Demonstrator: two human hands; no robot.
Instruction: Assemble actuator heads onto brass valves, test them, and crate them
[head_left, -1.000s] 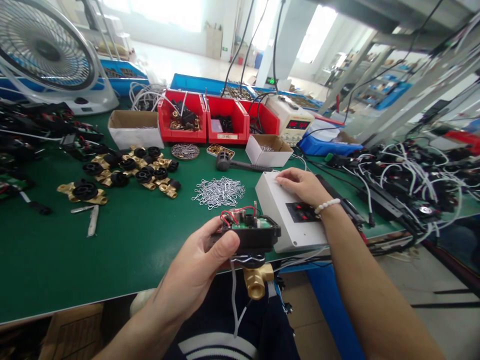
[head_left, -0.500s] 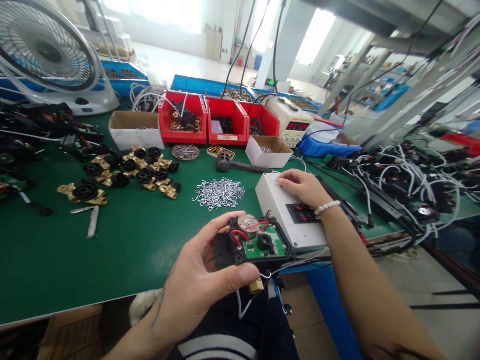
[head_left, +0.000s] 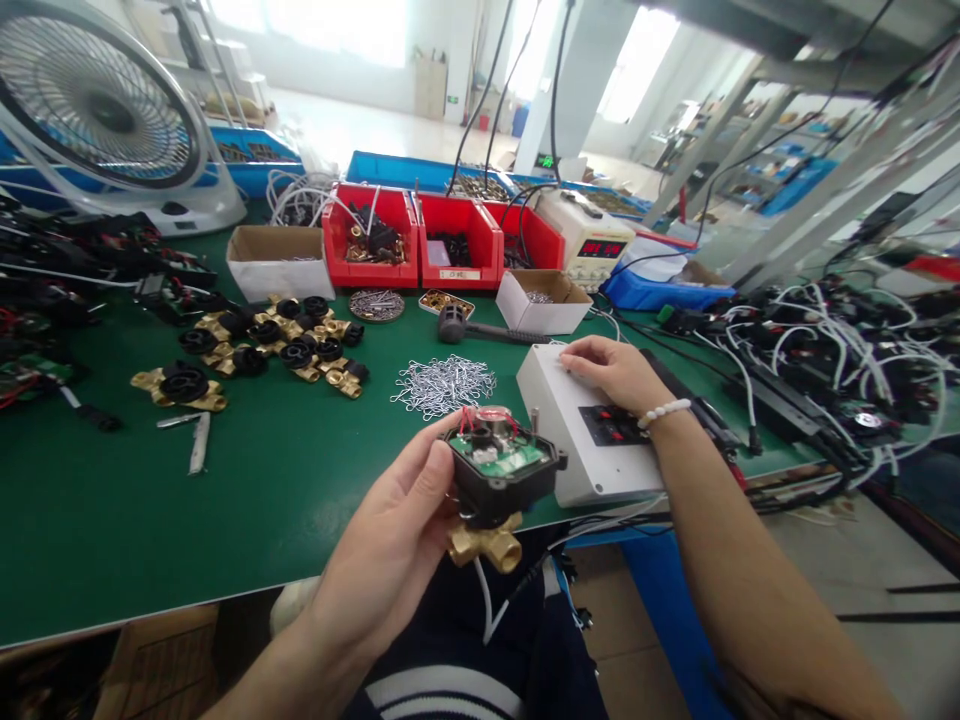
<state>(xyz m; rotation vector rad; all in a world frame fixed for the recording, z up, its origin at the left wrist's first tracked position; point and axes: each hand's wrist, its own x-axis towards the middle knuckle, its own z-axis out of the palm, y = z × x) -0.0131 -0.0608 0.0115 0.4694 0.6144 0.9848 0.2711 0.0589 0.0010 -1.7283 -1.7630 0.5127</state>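
My left hand (head_left: 397,520) is closed around the side of a motorized valve (head_left: 504,480), holding it above the table's front edge. Its black housing has no lid, so a green circuit board (head_left: 510,458), red wires and a round metal motor show inside. A brass valve body (head_left: 486,546) sticks out below, and a white cable (head_left: 486,605) hangs from it. My right hand (head_left: 611,372) rests on the grey control box (head_left: 559,415), fingers bent together at its far end. Whatever is under those fingertips is hidden.
A pile of metal clips (head_left: 444,386) lies behind the valve, near a black mallet (head_left: 452,325). Brass valve bodies (head_left: 300,350) stand left. Red bins (head_left: 371,270), a power supply (head_left: 592,240) and a fan (head_left: 105,110) line the back. Cabled units (head_left: 810,370) crowd the right.
My left hand has tilted the valve more upright, so its brass body now shows below the housing. My right hand stays on the control box. The power supply's display reading looks different.
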